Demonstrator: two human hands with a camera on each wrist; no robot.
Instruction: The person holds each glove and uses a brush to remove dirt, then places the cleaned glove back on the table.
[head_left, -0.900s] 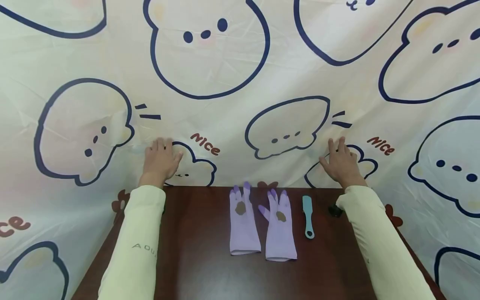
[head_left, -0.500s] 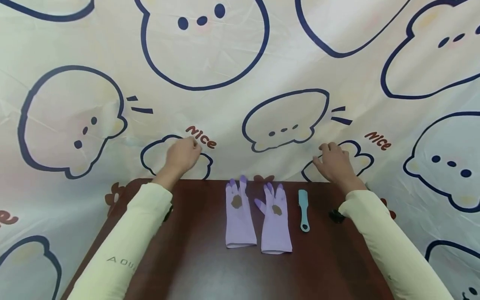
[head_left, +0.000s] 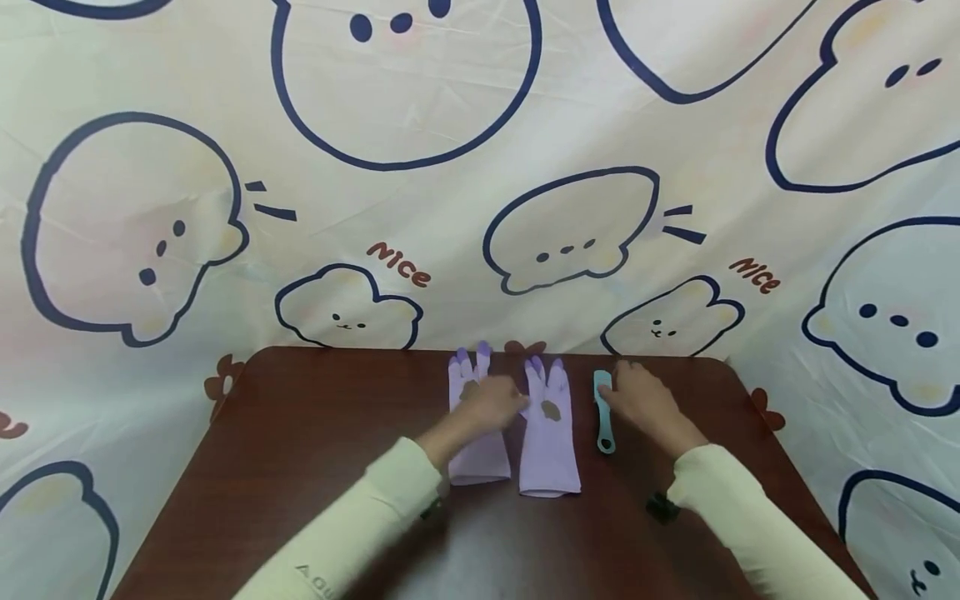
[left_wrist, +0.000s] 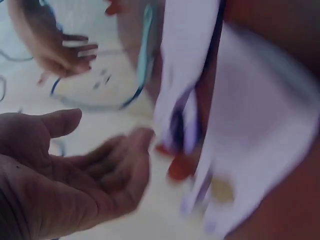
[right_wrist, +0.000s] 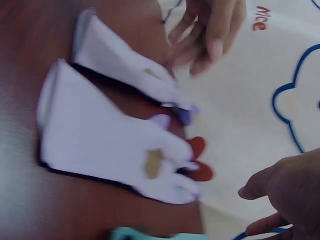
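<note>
Two lilac rubber gloves lie flat on the dark wooden table, fingers pointing to the far edge. Each has a brown stain on its hand part. In the head view my left hand [head_left: 491, 404] is over the left glove [head_left: 480, 460], partly covering it; the left wrist view shows its fingers loosely bent around nothing. The right glove [head_left: 550, 458] lies beside it. A teal flat-headed tool [head_left: 604, 421] with a hole in its handle lies to the right. My right hand [head_left: 643, 402] is just right of that tool's head, its fingers [right_wrist: 256, 184] apart and holding nothing.
The brown table [head_left: 315, 433] ends at a pale curtain [head_left: 450, 233] printed with cartoon animals, which rises behind it and on both sides. Dark wrist-worn devices [head_left: 662, 507] sit under the cuffs.
Both hands have come down from the curtain at the back. The left moved right and nearer to over the left glove; the right came nearer, beside the teal tool.
</note>
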